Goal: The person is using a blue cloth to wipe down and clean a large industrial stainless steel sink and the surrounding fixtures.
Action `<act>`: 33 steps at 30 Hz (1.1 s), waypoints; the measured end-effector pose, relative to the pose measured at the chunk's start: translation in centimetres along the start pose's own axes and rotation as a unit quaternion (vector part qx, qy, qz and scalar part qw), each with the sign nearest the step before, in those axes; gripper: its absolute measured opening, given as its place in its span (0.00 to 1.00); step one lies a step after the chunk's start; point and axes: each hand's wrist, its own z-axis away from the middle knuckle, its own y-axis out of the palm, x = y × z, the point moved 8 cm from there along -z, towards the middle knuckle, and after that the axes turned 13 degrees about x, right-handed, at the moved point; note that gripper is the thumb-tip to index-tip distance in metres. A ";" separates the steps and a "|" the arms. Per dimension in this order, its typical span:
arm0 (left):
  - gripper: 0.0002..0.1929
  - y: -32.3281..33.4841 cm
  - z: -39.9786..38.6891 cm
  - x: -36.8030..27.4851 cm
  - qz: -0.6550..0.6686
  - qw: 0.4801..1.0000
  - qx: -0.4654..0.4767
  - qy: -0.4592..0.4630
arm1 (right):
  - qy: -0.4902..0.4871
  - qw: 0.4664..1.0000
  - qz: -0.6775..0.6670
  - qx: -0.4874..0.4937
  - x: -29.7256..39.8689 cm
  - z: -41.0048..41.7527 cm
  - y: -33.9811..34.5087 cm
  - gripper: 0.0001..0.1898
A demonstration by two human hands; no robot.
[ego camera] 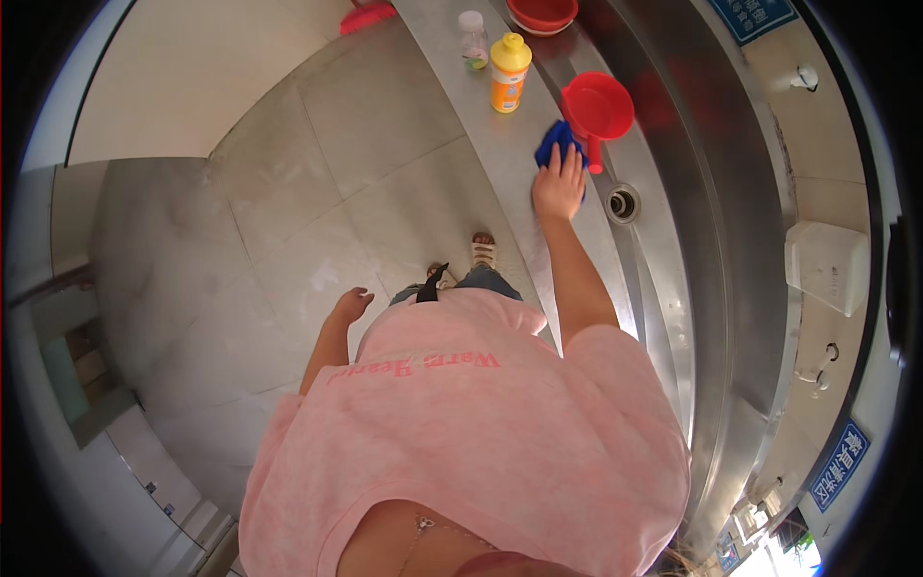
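Note:
My right hand (558,189) lies palm down on a blue cloth (554,144), pressing it against the stainless steel sink ledge (519,166). Just beyond the fingers, a red plastic dipper (598,107) rests over the inner edge of the trough, its handle beside the cloth. A yellow and orange squeeze bottle (509,79) stands upright farther along the ledge, near a clear bottle with a white cap (473,40). My left hand (353,304) hangs at my side above the floor, fingers loosely curled, holding nothing that I can see.
A drain hole (621,204) opens in the steel trough right of my hand. Red basins (542,13) sit at the far end. Along the wall are a white plastic container (826,265) and taps (818,371). A red broom head (366,16) touches the tiled floor (288,216).

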 end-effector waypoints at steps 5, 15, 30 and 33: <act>0.26 1.5 0.3 7.4 0.073 0.997 -0.014 -0.020 | -0.143 0.987 -0.029 0.064 6.1 0.6 2.5 0.26; 0.26 -3.0 -5.3 3.3 0.008 1.000 0.025 0.008 | -0.040 0.996 -0.036 0.069 -7.6 19.9 -3.9 0.26; 0.25 -10.2 -12.8 -4.8 -0.038 0.972 0.049 0.227 | 0.481 0.864 -0.022 -0.143 -7.6 28.3 -0.8 0.26; 0.24 -8.9 -14.2 2.9 -0.033 0.987 0.107 0.115 | 0.319 0.942 -0.057 -0.082 -3.3 22.3 0.6 0.27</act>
